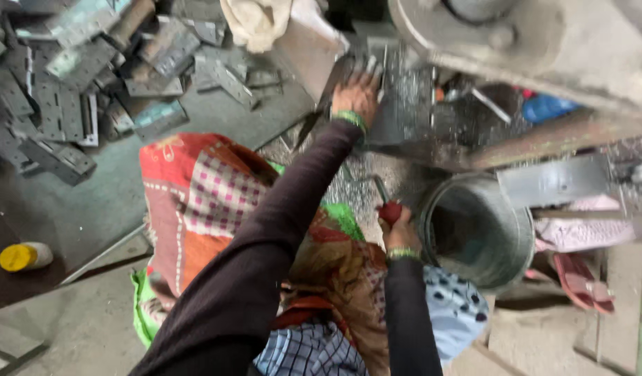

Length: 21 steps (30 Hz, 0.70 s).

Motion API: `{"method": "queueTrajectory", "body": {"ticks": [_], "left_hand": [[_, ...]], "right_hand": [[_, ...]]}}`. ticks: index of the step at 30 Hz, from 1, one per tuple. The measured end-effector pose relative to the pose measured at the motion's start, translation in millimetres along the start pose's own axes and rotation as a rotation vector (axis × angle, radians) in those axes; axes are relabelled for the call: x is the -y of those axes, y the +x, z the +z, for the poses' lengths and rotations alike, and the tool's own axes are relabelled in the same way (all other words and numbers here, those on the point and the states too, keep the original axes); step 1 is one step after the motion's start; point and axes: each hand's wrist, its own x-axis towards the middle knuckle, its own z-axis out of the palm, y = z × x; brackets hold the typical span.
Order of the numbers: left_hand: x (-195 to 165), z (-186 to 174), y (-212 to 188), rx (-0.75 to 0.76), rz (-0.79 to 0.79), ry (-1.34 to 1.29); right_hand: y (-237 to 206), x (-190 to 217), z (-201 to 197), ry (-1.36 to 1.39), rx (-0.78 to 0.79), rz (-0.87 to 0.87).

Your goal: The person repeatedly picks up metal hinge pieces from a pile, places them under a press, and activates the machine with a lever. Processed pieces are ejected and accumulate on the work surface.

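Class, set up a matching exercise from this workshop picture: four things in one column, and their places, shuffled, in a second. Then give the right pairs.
Things:
1. left hand
2. right hand
3. metal bucket
4. yellow-capped bottle

Places:
A. on the floor at the far left
B. stretched out onto a dark metal plate
C. just right of the right hand
D. closed round a red-handled tool

Pairs: 1-B, 2-D, 3-C, 4-A
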Motion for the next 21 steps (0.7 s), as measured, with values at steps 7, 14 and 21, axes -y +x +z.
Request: {"method": "queueTrajectory", "body": {"ticks": [7, 14, 21], "left_hand": [[1.5, -22.5, -2.1, 0.305, 0.010, 0.094], [-8.3, -21.2, -110.1, 0.082, 0.205, 0.182], [11.9, -6.9, -105.9, 0.005, 0.418, -0.089]], "right_hand": [[-7.9, 12.7, -76.5, -0.191, 0.022, -0.066], [-29.7, 54.3, -107.1, -0.256, -0.045, 0.014], [-21.5, 10.4, -25.0, 0.024, -0.161, -0.094]]}}
